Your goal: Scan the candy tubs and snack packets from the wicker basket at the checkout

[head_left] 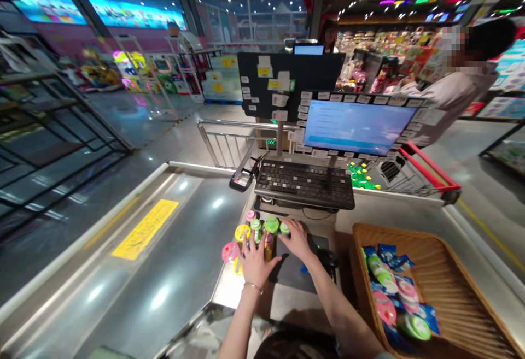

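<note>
A tight cluster of small round bottles with green, pink and yellow caps is gathered on the steel checkout surface, just above a dark flat plate, seemingly so that both hands can cover it. The left hand and right hand are curved over it with fingers spread, so whether either grip is closed cannot be told. A woven wicker basket of pink and green packets is set within reach to the right, with a black keyboard beyond.
</note>
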Motion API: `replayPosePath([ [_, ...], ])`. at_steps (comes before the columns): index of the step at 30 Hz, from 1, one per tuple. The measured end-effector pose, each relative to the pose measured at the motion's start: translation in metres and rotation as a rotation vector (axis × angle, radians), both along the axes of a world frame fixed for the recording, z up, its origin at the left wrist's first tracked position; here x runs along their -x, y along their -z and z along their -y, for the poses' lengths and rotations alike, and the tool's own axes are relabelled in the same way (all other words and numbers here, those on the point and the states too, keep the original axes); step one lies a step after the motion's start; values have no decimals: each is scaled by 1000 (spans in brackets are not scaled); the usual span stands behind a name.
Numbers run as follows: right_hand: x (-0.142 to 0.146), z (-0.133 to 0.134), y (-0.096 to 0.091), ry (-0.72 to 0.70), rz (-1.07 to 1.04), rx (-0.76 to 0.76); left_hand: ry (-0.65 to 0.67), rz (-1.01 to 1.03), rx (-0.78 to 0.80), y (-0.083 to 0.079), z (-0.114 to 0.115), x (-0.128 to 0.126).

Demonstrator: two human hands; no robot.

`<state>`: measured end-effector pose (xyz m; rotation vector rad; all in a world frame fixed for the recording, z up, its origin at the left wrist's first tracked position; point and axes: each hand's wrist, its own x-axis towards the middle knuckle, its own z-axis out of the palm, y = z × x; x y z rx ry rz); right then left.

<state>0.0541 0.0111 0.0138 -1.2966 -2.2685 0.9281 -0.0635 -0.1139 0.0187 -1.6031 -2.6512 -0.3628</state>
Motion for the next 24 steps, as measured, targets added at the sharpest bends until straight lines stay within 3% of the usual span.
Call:
replayPosePath([
  [4,44,-1,16,-49,183,75,-40,38,129,11,13,15],
  [9,71,-11,28,-66,348,120,27,86,214,15,5,23],
  [19,70,-16,35,-3,420,109,50,89,277,16,-3,26],
  [24,61,-20,35,-54,410,101,122,125,329,14,-2,34],
])
